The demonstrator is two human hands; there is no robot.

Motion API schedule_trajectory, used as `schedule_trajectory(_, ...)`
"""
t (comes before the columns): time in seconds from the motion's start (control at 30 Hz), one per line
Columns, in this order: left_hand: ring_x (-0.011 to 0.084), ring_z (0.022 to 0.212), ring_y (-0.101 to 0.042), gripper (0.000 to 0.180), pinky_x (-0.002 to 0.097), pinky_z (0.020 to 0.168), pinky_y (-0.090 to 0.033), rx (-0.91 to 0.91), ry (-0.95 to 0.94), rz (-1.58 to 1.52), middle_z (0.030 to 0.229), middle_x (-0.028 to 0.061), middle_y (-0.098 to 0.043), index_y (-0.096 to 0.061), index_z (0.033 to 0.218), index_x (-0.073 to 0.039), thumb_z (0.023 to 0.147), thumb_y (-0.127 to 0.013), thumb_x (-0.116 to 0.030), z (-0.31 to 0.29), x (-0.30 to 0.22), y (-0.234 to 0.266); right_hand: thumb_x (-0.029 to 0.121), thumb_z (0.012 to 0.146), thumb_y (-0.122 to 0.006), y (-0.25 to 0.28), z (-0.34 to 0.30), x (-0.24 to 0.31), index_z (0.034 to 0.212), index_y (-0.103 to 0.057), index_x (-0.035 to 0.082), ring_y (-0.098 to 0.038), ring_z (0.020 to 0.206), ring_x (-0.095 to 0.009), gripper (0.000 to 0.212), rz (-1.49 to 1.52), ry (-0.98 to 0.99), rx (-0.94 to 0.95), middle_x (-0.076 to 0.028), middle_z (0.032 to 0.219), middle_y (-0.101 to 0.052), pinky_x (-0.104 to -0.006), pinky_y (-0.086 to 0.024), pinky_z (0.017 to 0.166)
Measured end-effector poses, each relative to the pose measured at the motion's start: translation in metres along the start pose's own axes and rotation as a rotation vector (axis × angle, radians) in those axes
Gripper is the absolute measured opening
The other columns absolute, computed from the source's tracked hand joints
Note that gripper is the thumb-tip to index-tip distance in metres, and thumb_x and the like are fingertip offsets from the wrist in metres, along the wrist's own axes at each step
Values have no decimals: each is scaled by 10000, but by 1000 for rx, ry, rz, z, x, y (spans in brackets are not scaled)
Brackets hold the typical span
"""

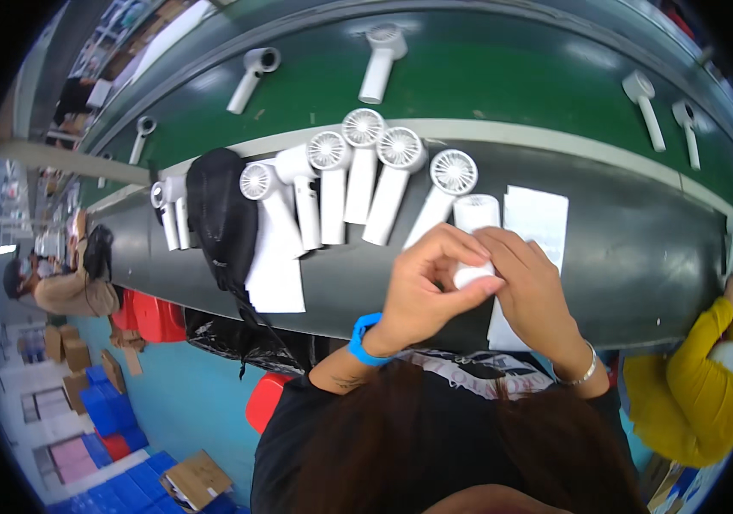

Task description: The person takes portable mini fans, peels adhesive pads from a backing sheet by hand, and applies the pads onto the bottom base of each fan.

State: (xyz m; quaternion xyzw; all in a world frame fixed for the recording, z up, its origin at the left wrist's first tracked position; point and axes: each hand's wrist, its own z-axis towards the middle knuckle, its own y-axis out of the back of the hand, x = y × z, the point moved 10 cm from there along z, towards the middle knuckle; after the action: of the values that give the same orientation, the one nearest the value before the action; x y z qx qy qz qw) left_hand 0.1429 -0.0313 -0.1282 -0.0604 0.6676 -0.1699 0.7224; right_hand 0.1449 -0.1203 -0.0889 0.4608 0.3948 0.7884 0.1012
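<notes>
Head-worn fisheye view, facing downward from above; bare left hand (422,291) and bare right hand (533,287) at close range, right of centre.

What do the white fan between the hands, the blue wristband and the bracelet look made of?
White fan: probably hard plastic, from its smooth, uniform surface.
Blue wristband: likely matte silicone or rubber, judging by its even colour.
Bracelet: apparently polished metal, given its silvery sheen.

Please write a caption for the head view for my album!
Left hand holds something white, right hand against it, near handheld fans.
</notes>
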Motion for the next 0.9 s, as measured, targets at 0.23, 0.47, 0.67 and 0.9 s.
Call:
schedule_trajectory(0.23,89,748,-554,533,186,578,-457,118,-168,155,1193,107,-454,-508,1114,-48,652,-756,43,8,-23,-10,-92,704,-487,18,16,-4,1056,-528,14,-561,933,-356,370,46,34,38,-157,1046,-553,-375,-484,747)
schedule_trajectory(0.47,157,825,-584,523,250,660,-485,-34,-335,405,1215,132,-462,-502,1177,-34,698,-701,33,28,-42,31,-76,755,-463,48,114,-107,1122,-506,48,-542,964,-350,391,-544,69,-116,-146,1182,-500,-379,-443,814)
schedule_trajectory(0.67,366,1078,-464,233,429,895,-365,-117,-459,1319,1144,201,-522,-620,1022,-105,801,-610,-180,128,-65,123,-80,703,-505,30,159,-201,1249,-446,94,-530,988,-352,576,-707,11,8,-161,1300,-424,-408,-441,831)
schedule_trajectory(0.9,389,1086,-467,231,441,889,-416,206,-183,1475,1165,236,-490,-641,1029,-157,813,-594,-225,207,10,195,-9,777,-547,46,46,-135,977,-587,30,-578,813,-325,209,-279,-153,-240,-148,966,-569,-362,-469,724)
